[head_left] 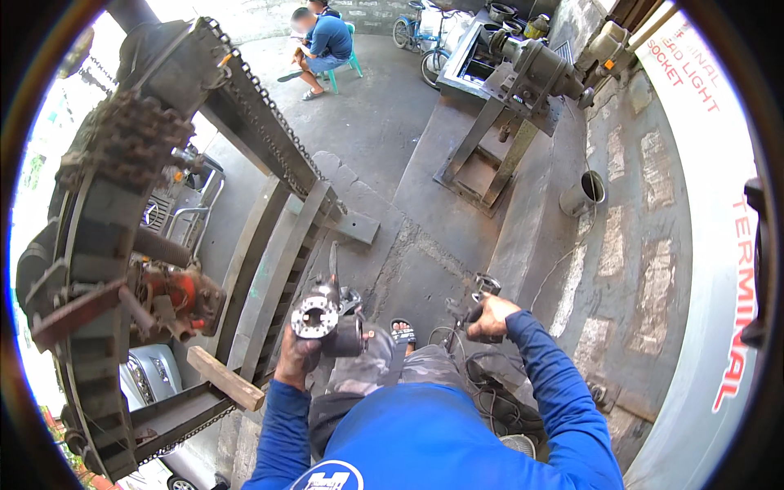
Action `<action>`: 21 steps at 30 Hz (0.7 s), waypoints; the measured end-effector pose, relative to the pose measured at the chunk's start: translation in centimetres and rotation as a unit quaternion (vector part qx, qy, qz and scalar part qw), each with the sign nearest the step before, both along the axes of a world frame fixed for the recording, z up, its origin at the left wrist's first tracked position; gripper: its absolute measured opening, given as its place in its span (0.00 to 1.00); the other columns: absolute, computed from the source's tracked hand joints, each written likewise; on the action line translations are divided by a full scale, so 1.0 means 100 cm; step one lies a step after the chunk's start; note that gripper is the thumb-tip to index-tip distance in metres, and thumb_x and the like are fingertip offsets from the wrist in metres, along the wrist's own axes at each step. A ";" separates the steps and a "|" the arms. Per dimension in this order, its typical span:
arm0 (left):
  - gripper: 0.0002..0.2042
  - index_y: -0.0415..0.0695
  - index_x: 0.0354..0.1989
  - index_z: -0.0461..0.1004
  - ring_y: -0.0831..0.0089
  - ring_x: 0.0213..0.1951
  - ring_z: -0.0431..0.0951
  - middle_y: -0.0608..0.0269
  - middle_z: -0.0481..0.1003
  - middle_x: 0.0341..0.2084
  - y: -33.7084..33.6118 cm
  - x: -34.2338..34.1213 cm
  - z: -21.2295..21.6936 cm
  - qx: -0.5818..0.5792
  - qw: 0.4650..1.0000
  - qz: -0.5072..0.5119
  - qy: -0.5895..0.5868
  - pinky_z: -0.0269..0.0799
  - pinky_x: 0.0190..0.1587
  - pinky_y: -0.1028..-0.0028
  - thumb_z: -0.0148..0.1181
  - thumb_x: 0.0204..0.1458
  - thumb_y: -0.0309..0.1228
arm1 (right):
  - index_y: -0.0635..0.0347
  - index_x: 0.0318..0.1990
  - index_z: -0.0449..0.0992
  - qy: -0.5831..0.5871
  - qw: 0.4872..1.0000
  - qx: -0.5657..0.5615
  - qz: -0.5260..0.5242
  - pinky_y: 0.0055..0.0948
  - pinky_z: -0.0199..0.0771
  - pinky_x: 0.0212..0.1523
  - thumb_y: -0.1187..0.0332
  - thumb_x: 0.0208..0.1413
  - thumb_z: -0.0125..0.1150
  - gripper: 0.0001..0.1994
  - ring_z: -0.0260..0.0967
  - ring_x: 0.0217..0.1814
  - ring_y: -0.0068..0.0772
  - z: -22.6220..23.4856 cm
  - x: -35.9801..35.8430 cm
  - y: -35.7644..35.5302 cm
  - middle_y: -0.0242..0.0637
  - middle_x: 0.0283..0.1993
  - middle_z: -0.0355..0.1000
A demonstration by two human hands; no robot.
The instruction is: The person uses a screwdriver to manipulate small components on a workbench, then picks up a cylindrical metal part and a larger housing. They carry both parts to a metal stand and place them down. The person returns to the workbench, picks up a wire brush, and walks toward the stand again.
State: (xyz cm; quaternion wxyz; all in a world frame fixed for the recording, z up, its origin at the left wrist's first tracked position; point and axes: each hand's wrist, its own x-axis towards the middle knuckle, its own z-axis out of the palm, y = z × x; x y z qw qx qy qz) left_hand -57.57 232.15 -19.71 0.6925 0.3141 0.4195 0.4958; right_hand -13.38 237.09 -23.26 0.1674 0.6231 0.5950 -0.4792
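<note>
My left hand (294, 357) is closed round a starter motor (346, 336), held up in front of my left thigh. Its round, bright metal end with a central opening faces up, and a dark cylinder sits along its side. Out to the right, my right hand (496, 314) grips a dark metal part (487, 284) with a ring-shaped end pointing away from me. The lower portion of that part is hidden by my fingers. A wide gap separates the two held pieces, above my knees and a sandalled foot (403, 331).
A heavy steel frame (245, 139) with a hanging chain (278, 122) rises on the left, a wooden block (224, 378) across it. A metal stand (482, 155) carries machinery ahead right, near a bucket (581, 194). Cables (494, 404) lie by my right leg. A person (327, 45) sits far off.
</note>
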 end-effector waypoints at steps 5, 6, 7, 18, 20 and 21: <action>0.50 0.38 0.66 0.65 0.70 0.51 0.79 0.61 0.76 0.52 0.142 0.043 0.013 0.017 0.999 0.016 -0.031 0.78 0.57 0.67 0.84 0.35 0.49 | 0.54 0.47 0.88 -0.008 1.000 -0.013 0.001 0.35 0.81 0.47 0.52 0.46 0.73 0.23 0.82 0.40 0.36 0.013 0.014 0.134 0.40 0.38 0.85; 0.49 0.38 0.66 0.66 0.68 0.52 0.79 0.60 0.76 0.52 0.172 0.048 0.013 0.011 0.999 0.002 -0.043 0.77 0.58 0.65 0.83 0.35 0.46 | 0.54 0.47 0.88 0.003 1.000 -0.010 0.000 0.35 0.81 0.47 0.52 0.46 0.73 0.22 0.82 0.40 0.36 0.013 0.016 0.162 0.40 0.39 0.85; 0.49 0.38 0.67 0.64 0.66 0.53 0.79 0.58 0.76 0.54 0.202 0.055 0.009 0.022 0.999 -0.007 -0.045 0.78 0.58 0.63 0.82 0.36 0.46 | 0.54 0.47 0.88 0.017 1.000 -0.006 0.001 0.35 0.81 0.47 0.53 0.47 0.72 0.22 0.82 0.40 0.36 0.013 0.018 0.191 0.40 0.40 0.85; 0.52 0.36 0.68 0.62 0.61 0.57 0.78 0.52 0.75 0.55 0.488 0.086 -0.036 0.036 0.999 -0.022 0.024 0.75 0.64 0.60 0.83 0.32 0.42 | 0.60 0.46 0.87 0.087 0.996 -0.034 -0.008 0.37 0.81 0.51 0.49 0.40 0.73 0.28 0.81 0.45 0.42 -0.020 0.002 0.513 0.47 0.45 0.83; 0.51 0.37 0.68 0.62 0.60 0.56 0.79 0.52 0.75 0.55 0.524 0.092 -0.036 0.021 1.000 0.013 0.012 0.75 0.64 0.58 0.83 0.33 0.42 | 0.64 0.44 0.86 0.066 0.998 -0.014 -0.003 0.36 0.81 0.50 0.50 0.39 0.74 0.28 0.81 0.45 0.41 -0.027 -0.005 0.569 0.49 0.43 0.83; 0.50 0.38 0.68 0.62 0.60 0.56 0.79 0.52 0.75 0.56 0.539 0.096 -0.039 0.016 0.999 0.038 0.005 0.75 0.64 0.57 0.82 0.34 0.41 | 0.63 0.42 0.86 0.089 0.996 0.000 -0.023 0.37 0.81 0.49 0.49 0.38 0.74 0.28 0.81 0.44 0.42 -0.033 -0.005 0.594 0.50 0.42 0.83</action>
